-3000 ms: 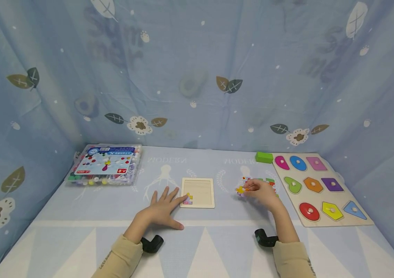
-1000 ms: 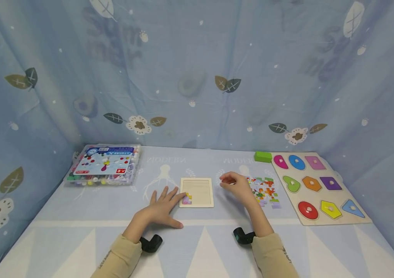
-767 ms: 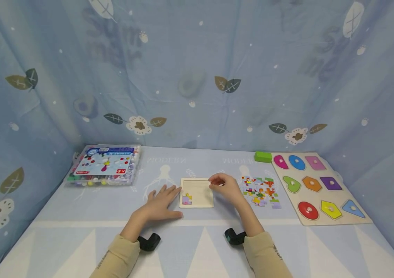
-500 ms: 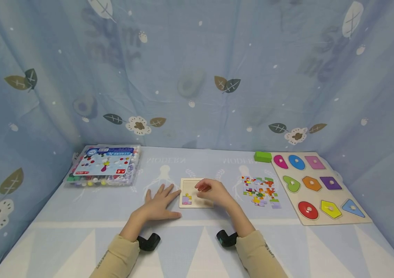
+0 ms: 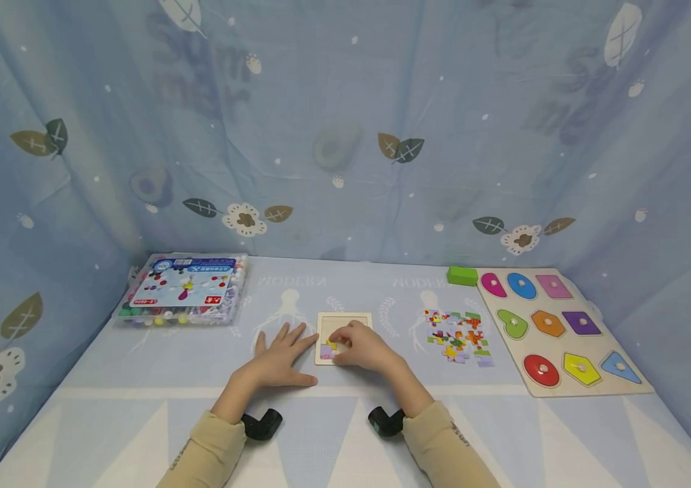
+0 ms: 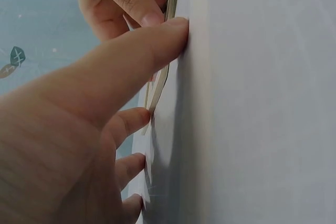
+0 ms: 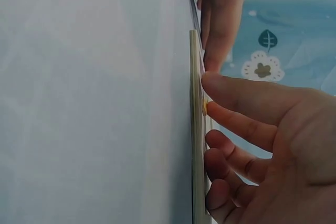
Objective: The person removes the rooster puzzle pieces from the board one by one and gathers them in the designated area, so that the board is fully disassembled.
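Note:
A small wooden puzzle tray (image 5: 345,316) lies mid-table, with purple-and-yellow jigsaw pieces (image 5: 326,353) in its near left corner. Above that corner my right hand (image 5: 365,347) pinches a jigsaw piece, mostly hidden by the fingers; a bit of yellow edge (image 7: 205,109) shows between thumb and forefinger in the right wrist view. To the left, my left hand (image 5: 280,360) rests on the table with fingers spread, its forefinger at the tray's left edge. The left wrist view shows the left thumb (image 6: 170,35) extended along the near side of the tray.
Loose jigsaw pieces (image 5: 456,339) lie in a cluster right of the tray. Farther right are a shape-knob board (image 5: 571,354) and a green block (image 5: 463,276). A clear case of colourful beads (image 5: 181,290) stands back left. A patterned curtain (image 5: 345,135) closes off the back.
My right hand has gone from the loose pieces leftward to the tray's near left corner, carrying a jigsaw piece. The left forefinger has drawn back from the corner pieces to the tray's edge.

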`<state>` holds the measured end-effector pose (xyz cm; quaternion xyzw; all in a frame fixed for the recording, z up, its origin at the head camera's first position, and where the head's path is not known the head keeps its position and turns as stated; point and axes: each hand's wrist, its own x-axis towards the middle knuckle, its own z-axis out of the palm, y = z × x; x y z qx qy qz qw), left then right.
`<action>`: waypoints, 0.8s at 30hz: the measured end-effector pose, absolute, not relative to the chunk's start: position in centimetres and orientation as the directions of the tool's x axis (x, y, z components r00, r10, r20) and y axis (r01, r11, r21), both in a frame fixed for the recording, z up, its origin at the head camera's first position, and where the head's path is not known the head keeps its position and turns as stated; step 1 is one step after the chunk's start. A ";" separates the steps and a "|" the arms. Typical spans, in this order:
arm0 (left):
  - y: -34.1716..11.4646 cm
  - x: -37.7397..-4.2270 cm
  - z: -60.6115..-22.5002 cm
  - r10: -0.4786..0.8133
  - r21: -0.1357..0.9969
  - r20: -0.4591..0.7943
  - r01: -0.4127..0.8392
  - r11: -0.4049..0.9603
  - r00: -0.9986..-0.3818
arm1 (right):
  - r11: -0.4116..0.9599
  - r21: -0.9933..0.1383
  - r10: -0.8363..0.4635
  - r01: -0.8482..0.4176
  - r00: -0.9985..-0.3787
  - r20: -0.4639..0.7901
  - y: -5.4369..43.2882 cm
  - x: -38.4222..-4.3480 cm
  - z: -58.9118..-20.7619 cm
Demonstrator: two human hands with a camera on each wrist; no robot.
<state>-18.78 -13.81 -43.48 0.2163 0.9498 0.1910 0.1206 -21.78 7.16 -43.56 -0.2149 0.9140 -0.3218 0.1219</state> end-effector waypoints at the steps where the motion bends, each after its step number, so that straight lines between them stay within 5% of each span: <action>1: -13.8 -18.8 -43.5 0.456 0.411 -0.147 0.365 0.836 -0.878 | 0.703 -0.640 -0.467 -0.311 -0.880 -0.085 7.1 -21.8 -43.6; 10: -13.6 -18.8 -43.3 0.452 0.417 -0.155 0.356 0.836 -0.879 | 0.718 -0.619 -0.465 -0.317 -0.881 -0.089 6.6 -22.3 -43.9; 24: -13.5 -18.8 -43.3 0.449 0.414 -0.172 0.349 0.841 -0.877 | 0.527 -0.823 -0.345 -0.211 -0.938 0.019 8.4 -22.0 -43.1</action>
